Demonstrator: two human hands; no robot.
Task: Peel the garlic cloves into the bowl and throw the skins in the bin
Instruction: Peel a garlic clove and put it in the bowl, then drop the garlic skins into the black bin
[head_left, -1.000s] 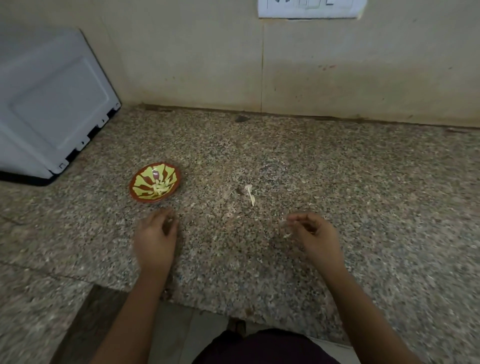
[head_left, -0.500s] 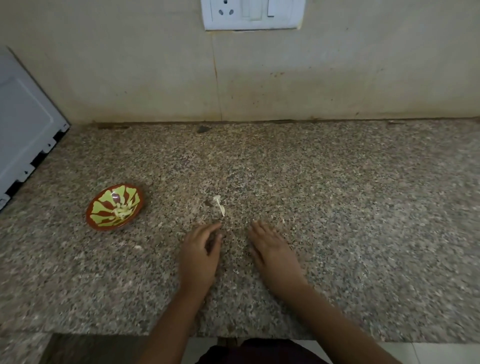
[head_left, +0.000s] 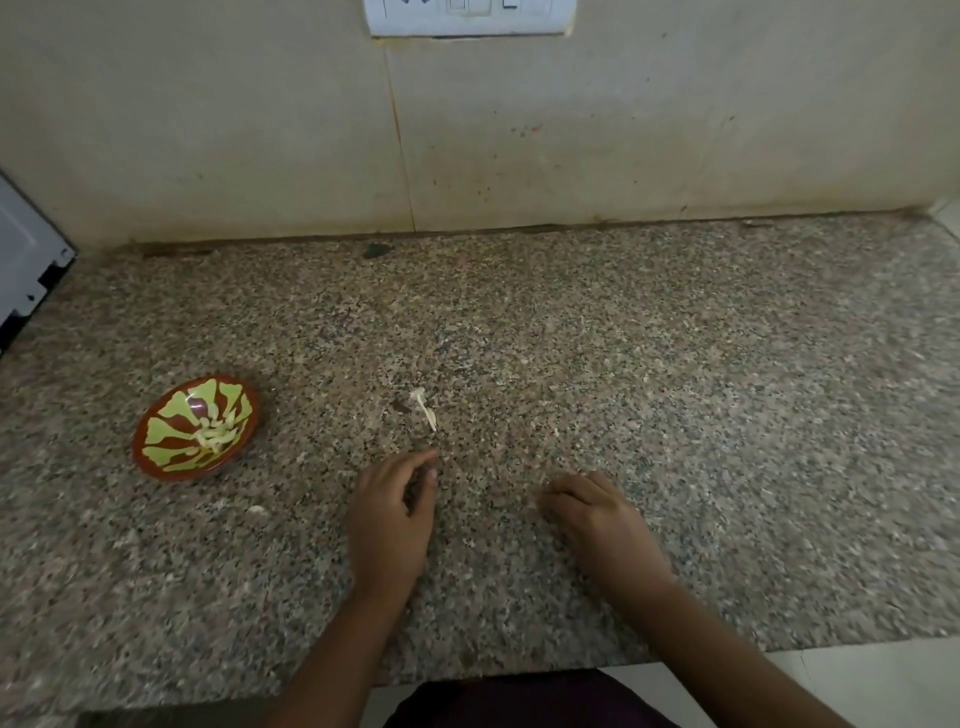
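Palms of left hand, right hand unseen

Head view: one wide-angle camera, worn on the person's head. Faces forward and down over the granite counter toward the wall. Close range: left hand and right hand sit low centre.

Speckled granite counter under stained beige wall, white switch plate above, white appliance at left.
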